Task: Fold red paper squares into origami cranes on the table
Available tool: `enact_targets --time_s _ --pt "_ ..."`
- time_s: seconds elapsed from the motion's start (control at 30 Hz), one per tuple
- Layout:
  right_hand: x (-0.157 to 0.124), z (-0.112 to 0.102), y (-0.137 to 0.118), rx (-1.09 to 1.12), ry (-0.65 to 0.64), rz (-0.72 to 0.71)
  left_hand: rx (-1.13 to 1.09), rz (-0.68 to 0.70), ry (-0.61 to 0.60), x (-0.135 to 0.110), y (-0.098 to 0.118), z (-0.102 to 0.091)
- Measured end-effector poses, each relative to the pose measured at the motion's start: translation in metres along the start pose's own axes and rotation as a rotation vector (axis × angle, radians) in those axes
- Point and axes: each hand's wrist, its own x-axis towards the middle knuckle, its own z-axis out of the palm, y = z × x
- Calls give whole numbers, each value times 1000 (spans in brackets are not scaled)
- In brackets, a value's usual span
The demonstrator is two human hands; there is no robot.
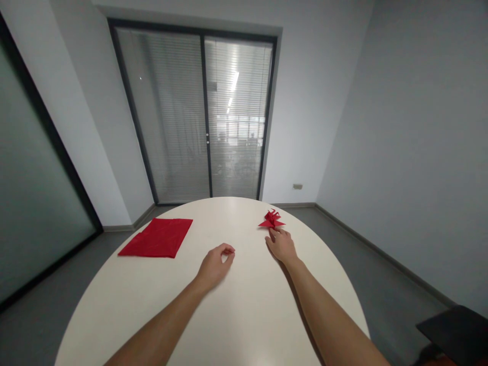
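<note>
A small cluster of folded red paper, which looks like origami cranes (272, 219), rests near the far right edge of the white round table (244, 305). My right hand (282, 245) reaches up to its near side, fingertips at or touching the paper and the thumb held apart; no grip on it shows. Over the middle of the table, my left hand (215, 265) is curled with thumb and fingertips brought together in a loop, and nothing shows between them. Left of that hand lies a flat stack of red square paper (158, 239), with uneven edges.
The table's curved edge drops to a grey floor (385, 264) on the right. A black chair or flat dark seat (457, 330) stands at the lower right. Beyond the table is a dark-framed glass partition (175, 122) with blinds.
</note>
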Motion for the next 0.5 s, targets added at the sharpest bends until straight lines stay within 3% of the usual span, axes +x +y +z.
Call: enact_targets --time_s 0.5 --pt "-1 1 0 -30 -15 -9 13 17 -11 0 -5 1"
